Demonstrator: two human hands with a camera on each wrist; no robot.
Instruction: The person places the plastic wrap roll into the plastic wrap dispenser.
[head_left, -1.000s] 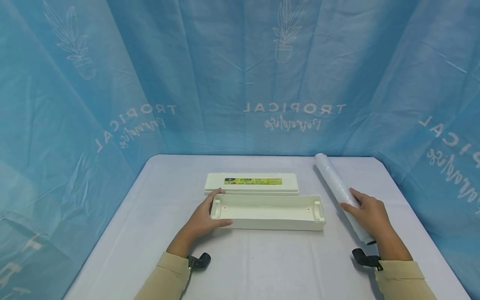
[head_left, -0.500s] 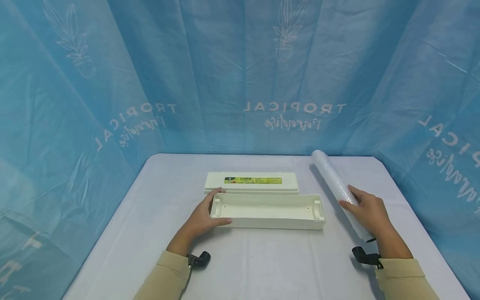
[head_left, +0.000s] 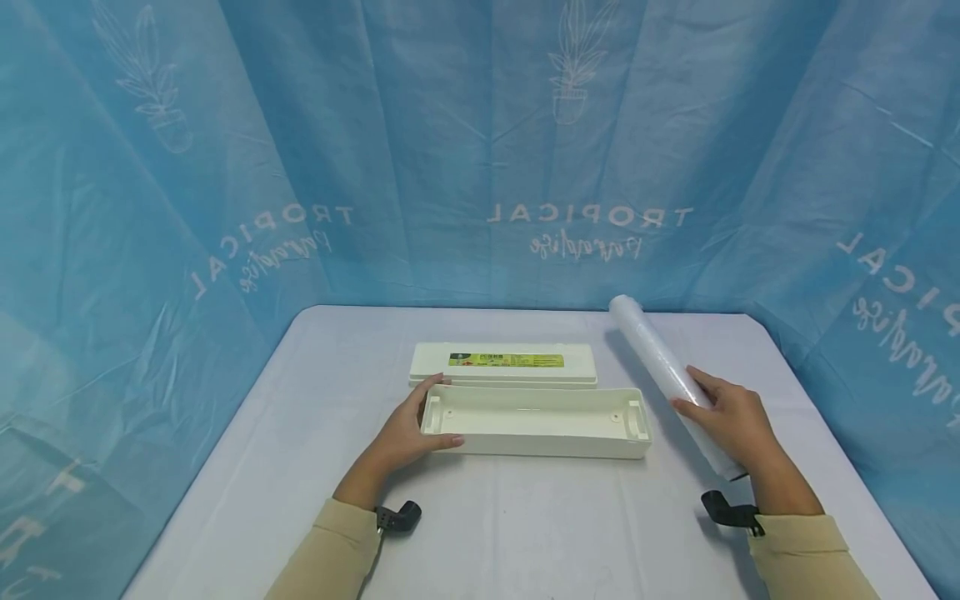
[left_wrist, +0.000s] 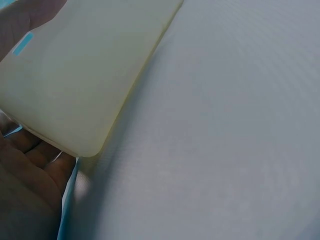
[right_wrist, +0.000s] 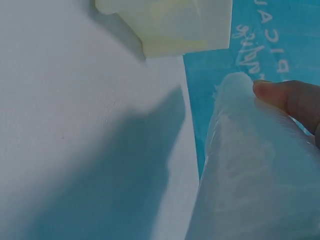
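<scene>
A long cream plastic box [head_left: 532,417], its top side facing up without a cover, stands in the middle of the table in the head view. My left hand [head_left: 405,433] grips its left end, thumb on the front wall and fingers round the back. In the left wrist view the box's outer wall [left_wrist: 95,70] fills the upper left. My right hand [head_left: 731,417] holds a roll of clear plastic wrap [head_left: 660,358] at its near half. The roll is slanted, its far end raised over its shadow. In the right wrist view my thumb [right_wrist: 280,95] presses along the plastic wrap.
Right behind the box lies a matching cream lid [head_left: 502,375] with a yellow-green label. White cloth covers the table [head_left: 510,533]. A blue printed curtain [head_left: 420,167] encloses the back and both sides.
The roll of plastic wrap has risen slightly, and its far end has swung left, towards the box. My right hand has shifted a little left with it. The left hand and box stay put.
</scene>
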